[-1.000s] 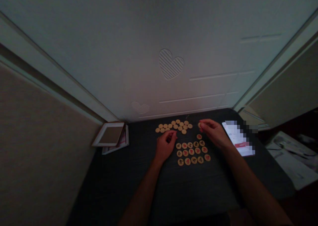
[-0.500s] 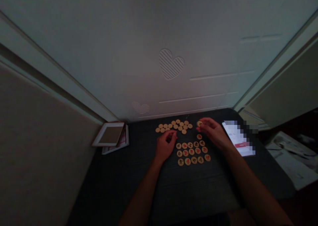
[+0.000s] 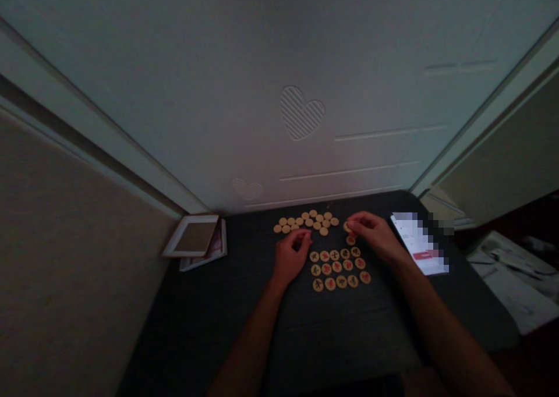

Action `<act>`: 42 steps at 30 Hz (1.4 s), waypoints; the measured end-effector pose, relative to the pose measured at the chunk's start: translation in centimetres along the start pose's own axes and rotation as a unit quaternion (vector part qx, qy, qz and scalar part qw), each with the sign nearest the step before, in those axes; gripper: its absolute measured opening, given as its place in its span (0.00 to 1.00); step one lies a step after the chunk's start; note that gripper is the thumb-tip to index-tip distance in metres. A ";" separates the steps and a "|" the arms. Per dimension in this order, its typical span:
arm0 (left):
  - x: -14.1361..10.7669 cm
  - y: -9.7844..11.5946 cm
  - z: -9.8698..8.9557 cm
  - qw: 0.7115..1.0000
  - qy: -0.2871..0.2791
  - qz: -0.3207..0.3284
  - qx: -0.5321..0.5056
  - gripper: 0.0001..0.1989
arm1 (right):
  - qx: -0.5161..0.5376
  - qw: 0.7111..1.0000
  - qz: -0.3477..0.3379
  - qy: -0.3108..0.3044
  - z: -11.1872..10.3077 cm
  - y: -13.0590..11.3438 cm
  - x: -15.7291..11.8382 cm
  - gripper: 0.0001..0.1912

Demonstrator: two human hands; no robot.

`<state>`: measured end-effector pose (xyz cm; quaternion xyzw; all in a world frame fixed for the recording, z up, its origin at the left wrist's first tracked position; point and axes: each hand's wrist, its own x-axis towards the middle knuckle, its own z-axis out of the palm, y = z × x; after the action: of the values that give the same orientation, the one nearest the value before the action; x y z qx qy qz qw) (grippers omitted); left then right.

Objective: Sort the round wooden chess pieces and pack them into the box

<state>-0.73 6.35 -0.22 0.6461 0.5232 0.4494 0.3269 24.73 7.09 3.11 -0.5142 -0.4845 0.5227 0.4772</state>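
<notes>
Round wooden Chinese chess pieces lie on a dark table. Between the thumb and fingers of my right hand (image 3: 371,231) is one Chinese chess piece (image 3: 347,226), just beyond a red-marked piece (image 3: 350,240). My left hand (image 3: 292,251) rests on the table with its fingers curled into a pinch; whether anything is in them is hidden. It lies left of three rows of face-up pieces (image 3: 336,266) with red or black characters. Past its knuckles sits a loose cluster of pieces (image 3: 309,222) showing plain faces.
To the right lies a lit phone or tablet (image 3: 419,248), partly pixelated. Stacked frame-like objects (image 3: 196,237) stand at the table's left edge. A pale panel with embossed hearts (image 3: 301,113) rises behind the table (image 3: 209,309). White boxes (image 3: 515,286) are at the far right.
My right hand has moved slightly left and lower with the chess piece, bringing it closer to the red-marked one. My left hand stays where it was.
</notes>
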 end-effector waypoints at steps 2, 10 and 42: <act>0.0 0.0 0.0 1.000 -0.002 0.001 0.002 0.09 | -0.038 0.999 -0.004 -0.002 -0.1 0.1 0.1 0.19; 0.0 0.2 -0.1 1.000 0.001 0.003 0.003 0.09 | -0.223 0.973 -0.042 -0.030 -0.3 0.6 0.2 0.15; 0.1 0.3 0.0 1.000 -0.002 -0.005 -0.003 0.09 | -0.360 0.915 -0.147 -0.108 -0.2 1.7 0.7 0.08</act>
<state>-0.64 6.33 0.11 0.6432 0.5242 0.4486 0.3321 24.95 7.67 1.33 -0.5146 -0.7584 0.2889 0.2765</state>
